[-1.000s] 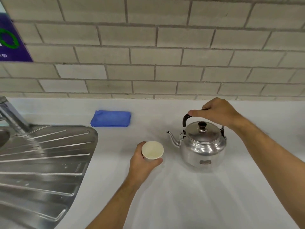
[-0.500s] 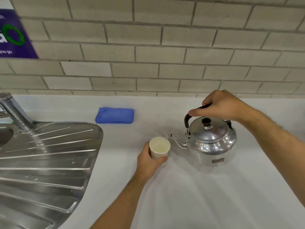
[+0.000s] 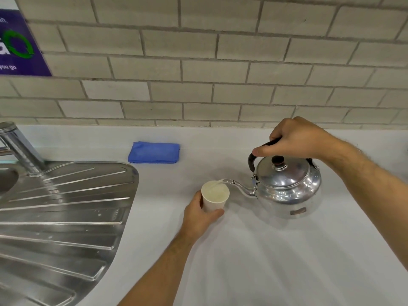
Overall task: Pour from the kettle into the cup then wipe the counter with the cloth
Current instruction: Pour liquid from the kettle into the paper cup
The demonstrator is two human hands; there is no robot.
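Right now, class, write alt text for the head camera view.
A right hand tips a metal kettle, its spout over a paper cup held by the left hand. A folded blue cloth lies behind.

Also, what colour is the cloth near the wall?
Blue, plain with no pattern: the folded cloth shows clearly in the head view.

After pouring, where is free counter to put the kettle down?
Bare white counter lies in front of the silver metal kettle, right of the left hand. Another patch lies between the folded blue cloth and the kettle. It is crowded where the spout meets the white paper cup.
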